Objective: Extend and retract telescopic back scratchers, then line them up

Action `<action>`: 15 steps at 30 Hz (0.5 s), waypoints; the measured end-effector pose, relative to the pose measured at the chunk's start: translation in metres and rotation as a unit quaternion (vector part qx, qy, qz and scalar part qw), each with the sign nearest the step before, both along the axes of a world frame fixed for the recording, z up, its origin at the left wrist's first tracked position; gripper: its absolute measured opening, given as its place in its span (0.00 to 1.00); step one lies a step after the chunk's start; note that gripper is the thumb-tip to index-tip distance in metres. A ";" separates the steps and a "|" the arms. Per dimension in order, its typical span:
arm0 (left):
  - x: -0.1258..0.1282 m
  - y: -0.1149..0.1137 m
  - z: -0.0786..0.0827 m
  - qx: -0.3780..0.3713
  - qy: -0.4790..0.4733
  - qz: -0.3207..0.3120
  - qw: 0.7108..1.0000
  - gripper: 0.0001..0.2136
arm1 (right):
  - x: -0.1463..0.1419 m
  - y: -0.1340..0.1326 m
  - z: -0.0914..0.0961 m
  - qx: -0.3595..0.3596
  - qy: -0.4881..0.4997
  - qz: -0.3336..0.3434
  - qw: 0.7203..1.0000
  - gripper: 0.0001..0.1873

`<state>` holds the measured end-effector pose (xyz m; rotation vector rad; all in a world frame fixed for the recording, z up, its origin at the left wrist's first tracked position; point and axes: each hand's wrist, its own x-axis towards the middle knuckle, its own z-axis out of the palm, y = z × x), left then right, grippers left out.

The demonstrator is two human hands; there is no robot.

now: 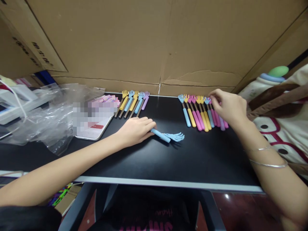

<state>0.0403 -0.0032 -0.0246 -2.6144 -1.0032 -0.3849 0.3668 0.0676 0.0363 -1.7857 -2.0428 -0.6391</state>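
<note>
My left hand [137,131] is closed around a light-blue back scratcher [160,135] over the middle of the table. Its handle and hand-shaped head [176,137] both point right, and the rest is hidden under my fingers. On the right, a row of finished-looking back scratchers [197,119] in blue, yellow, pink and purple lies side by side, heads away from me. My right hand [228,104] is at the right end of that row, fingers bent together over the head of a pink back scratcher [225,124]. Several back scratchers [132,104] with bare metal rods showing lie at the left.
Crumpled clear plastic bags [55,112] and a white phone [96,130] occupy the table's left. A cardboard wall [154,41] closes off the back. At the right stand a white bottle with a green top [267,81] and a patterned cloth bag [281,131]. The table's front edge [168,183] is light grey.
</note>
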 end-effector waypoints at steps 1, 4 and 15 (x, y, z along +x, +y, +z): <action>0.000 -0.001 0.000 -0.001 -0.003 0.000 1.000 0.09 | -0.001 0.000 0.000 -0.003 -0.001 0.001 1.000 0.14; 0.002 -0.002 0.001 -0.001 -0.014 -0.004 1.000 0.09 | -0.003 -0.002 0.000 -0.007 -0.007 0.006 1.000 0.15; 0.004 -0.003 -0.005 0.004 -0.038 -0.012 0.999 0.09 | -0.040 -0.024 -0.006 0.022 0.018 0.201 0.979 0.13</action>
